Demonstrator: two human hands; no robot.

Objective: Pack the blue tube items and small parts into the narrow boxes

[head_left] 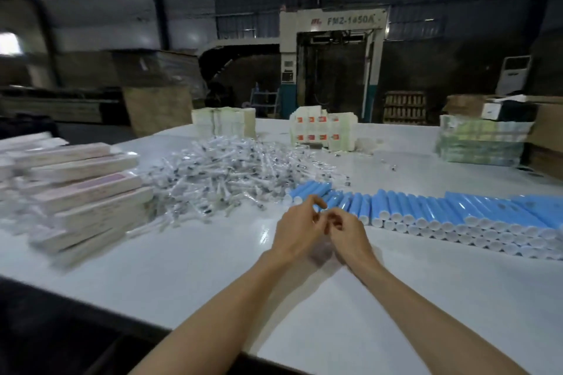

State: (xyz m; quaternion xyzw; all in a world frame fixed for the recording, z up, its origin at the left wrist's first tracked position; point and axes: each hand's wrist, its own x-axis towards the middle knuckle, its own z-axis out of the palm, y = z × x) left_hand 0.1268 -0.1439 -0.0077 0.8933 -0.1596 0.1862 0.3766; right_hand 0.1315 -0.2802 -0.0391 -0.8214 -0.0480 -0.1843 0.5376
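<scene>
We see our two hands, the left hand (pixel 300 230) and the right hand (pixel 345 233), both bare with slender fingers. Each joins a slim, bare forearm, the left forearm (pixel 219 307) and the right forearm (pixel 426 307). Blur hides the nails and finer detail.

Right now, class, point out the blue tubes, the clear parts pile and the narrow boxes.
blue tubes (pixel 426 207), head view, a mid-row tube's body
clear parts pile (pixel 219 173), head view, heap's middle
narrow boxes (pixel 88 189), head view, one box's top face
</scene>
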